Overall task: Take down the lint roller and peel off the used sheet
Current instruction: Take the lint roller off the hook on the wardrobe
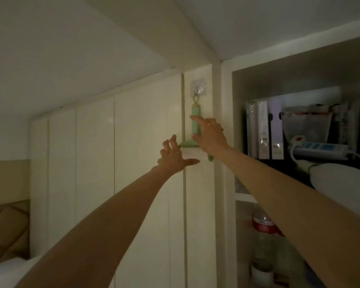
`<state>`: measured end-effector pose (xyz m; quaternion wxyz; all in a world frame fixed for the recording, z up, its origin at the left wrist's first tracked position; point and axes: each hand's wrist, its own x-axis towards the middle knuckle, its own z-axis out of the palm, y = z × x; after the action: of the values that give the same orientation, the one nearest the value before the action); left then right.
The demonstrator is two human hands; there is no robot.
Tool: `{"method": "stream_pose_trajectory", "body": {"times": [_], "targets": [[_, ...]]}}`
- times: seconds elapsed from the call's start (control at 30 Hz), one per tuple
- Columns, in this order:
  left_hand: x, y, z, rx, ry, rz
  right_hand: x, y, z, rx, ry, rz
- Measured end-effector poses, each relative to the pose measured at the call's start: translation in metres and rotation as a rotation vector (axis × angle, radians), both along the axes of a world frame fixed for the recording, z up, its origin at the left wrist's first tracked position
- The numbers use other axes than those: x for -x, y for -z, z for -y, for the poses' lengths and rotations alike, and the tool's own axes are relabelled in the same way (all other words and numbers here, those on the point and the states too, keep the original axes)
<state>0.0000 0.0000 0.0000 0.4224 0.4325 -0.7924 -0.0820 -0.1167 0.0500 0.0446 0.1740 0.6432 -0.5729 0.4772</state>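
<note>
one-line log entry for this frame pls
phase: reach | lint roller: hanging on hook | right hand: at handle | left hand: at roll, open

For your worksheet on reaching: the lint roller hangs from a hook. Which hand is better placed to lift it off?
The right hand. Its fingers are at the green handle of the lint roller, just below the hook. The left hand is spread lower, by the white roll, better suited to steadying.
</note>
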Motion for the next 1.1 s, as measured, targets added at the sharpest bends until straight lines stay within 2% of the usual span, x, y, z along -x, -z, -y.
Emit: {"method": "stream_pose_trajectory", "body": {"times": [0.13,0.23,0.33,0.47,0.53,0.63,0.73,0.8,0.9,1.0,1.1], "targets": [[0.005,-0.021,0.011,-0.003,-0.009,-0.087,-0.008,-0.023,0.013,-0.032,-0.059,0.113],[0.012,-0.038,0.018,0.068,-0.044,-0.022,-0.016,-0.038,0.029,-0.028,-0.093,0.246],[0.015,-0.048,0.024,0.137,-0.059,0.012,-0.015,-0.046,0.038,-0.053,-0.092,0.266],[0.013,-0.05,0.029,0.197,-0.038,-0.05,-0.014,-0.057,0.034,-0.015,-0.158,0.341],[0.008,-0.048,0.026,0.286,-0.051,-0.154,-0.014,-0.065,0.031,0.035,-0.175,0.359],[0.0,-0.044,0.017,0.364,-0.078,-0.497,-0.011,-0.076,0.029,0.101,-0.221,0.376],[-0.009,-0.04,0.013,0.276,-0.168,-0.788,-0.016,-0.081,0.025,0.177,-0.307,0.381],[-0.015,-0.03,0.016,0.132,-0.171,-0.855,-0.023,-0.077,0.021,0.222,-0.347,0.387],[-0.02,-0.003,0.018,-0.157,0.017,-0.702,-0.034,-0.061,0.009,0.279,-0.395,0.423],[-0.03,0.029,-0.005,-0.425,0.359,-0.452,-0.042,-0.035,-0.013,0.273,-0.5,0.514],[-0.035,0.063,-0.035,-0.54,0.615,-0.25,-0.049,-0.003,-0.036,0.257,-0.663,0.713]]}}
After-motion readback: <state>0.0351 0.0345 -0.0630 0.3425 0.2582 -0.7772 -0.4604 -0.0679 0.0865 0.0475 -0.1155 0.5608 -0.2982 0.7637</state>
